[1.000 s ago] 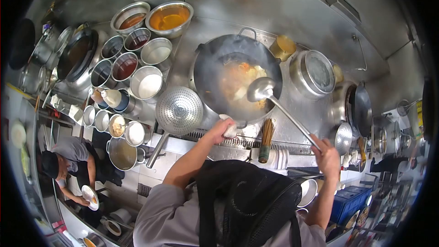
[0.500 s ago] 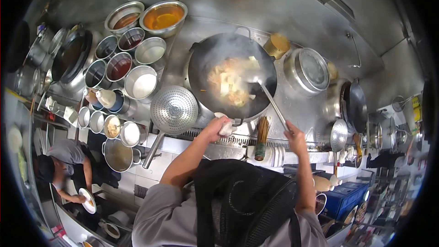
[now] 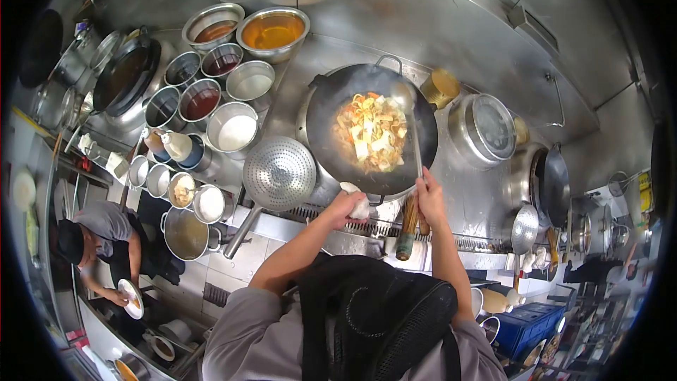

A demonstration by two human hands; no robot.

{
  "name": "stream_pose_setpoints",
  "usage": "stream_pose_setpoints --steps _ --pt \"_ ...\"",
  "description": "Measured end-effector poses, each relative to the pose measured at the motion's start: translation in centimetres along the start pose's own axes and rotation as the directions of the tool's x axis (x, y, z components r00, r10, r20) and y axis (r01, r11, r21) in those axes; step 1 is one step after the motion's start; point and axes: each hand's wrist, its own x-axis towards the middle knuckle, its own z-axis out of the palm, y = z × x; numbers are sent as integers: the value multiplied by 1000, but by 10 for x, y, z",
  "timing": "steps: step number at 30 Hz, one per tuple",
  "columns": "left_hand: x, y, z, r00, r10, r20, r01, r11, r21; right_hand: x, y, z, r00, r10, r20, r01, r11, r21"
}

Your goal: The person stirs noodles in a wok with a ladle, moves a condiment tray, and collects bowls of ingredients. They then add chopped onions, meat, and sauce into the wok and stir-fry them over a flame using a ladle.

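A black wok (image 3: 331,127) holds a steaming mix of pale and orange food (image 3: 370,132). My left hand (image 3: 343,209) is closed on a white cloth (image 3: 358,206) at the wok's near rim. In my right hand (image 3: 430,201) is the handle of a long metal ladle (image 3: 416,134), whose bowl lies inside the wok at its upper right, beside the food. A bamboo brush (image 3: 407,229) with a green-wrapped end stands just left of my right hand. Left of the wok, a perforated strainer (image 3: 280,173) rests over the counter's edge.
Metal pots of sauces and powders (image 3: 199,99) and two bowls of orange liquid (image 3: 273,31) stand at the left. A lidded steel pot (image 3: 483,127) and a tin (image 3: 441,88) are right of the wok. Another person (image 3: 106,236) holds a plate at the lower left.
My right hand has moved left and closer to the wok, and the ladle's bowl has shifted to the wok's upper right. The food has been shifted and shows more clearly through thinner steam.
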Motion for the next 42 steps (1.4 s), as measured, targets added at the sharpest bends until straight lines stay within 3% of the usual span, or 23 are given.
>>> stream_pose_setpoints --steps 2,3,6,10,11,13,15,16,18,19,21,24,31,33,34,39,41,42 --pt "-2 2 3 1000 1 -10 -1 1000 -6 11 -2 13 992 28 120 -48 986 162" --pt "-4 4 5 1000 1 -9 -1 1000 -3 9 -5 15 993 27 118 -47 985 165" --pt "-8 7 7 1000 -6 -21 6 1000 11 -5 -14 16 951 33 308 -92 980 179" --pt "-3 1 2 1000 13 8 -13 1000 -12 -33 10 -7 918 36 396 -52 998 30" --pt "-3 1 2 1000 16 2 -16 999 -29 -33 27 -13 878 -336 342 385 919 -86" --pt "-4 3 4 1000 24 -7 -24 999 -34 -45 30 -30 677 -655 336 732 649 -209" --pt "-4 1 3 1000 25 -12 -25 999 -34 -72 16 -63 797 -476 373 603 578 -550" --pt "0 -1 -1 1000 23 -7 -24 999 -42 -78 12 -76 800 -473 370 599 581 -551" --pt "7 -9 -4 999 41 -7 -41 998 -46 -89 9 -101 867 -395 305 461 400 -792" --pt "9 -11 -6 999 33 -4 -34 999 -42 -93 8 -113 871 -390 299 454 405 -794" --pt "13 -11 -10 1000 11 22 -10 999 -53 -98 1 -131 864 -417 282 409 255 -876" --pt "5 -6 -4 1000 20 7 -20 999 -37 -117 -38 -149 861 -444 250 378 228 -897" --pt "0 -2 5 999 -21 -36 18 997 -72 -178 -151 -180 947 -299 115 222 354 -908" --pt "8 -5 4 999 -40 -35 37 996 -76 -187 -166 -179 980 -188 63 120 311 -943" --pt "11 -7 3 998 -55 -39 51 995 -80 -186 -164 -179 988 -142 57 105 354 -929" --pt "18 -11 -4 999 -50 -3 50 996 -71 -137 -78 -164 981 -171 96 170 501 -849" --pt "15 -10 -1 999 -46 10 47 997 -68 -103 -18 -145 947 -297 118 276 573 -772" --pt "13 -9 0 999 -46 2 46 997 -68 -87 9 -135 945 -309 103 304 723 -620"
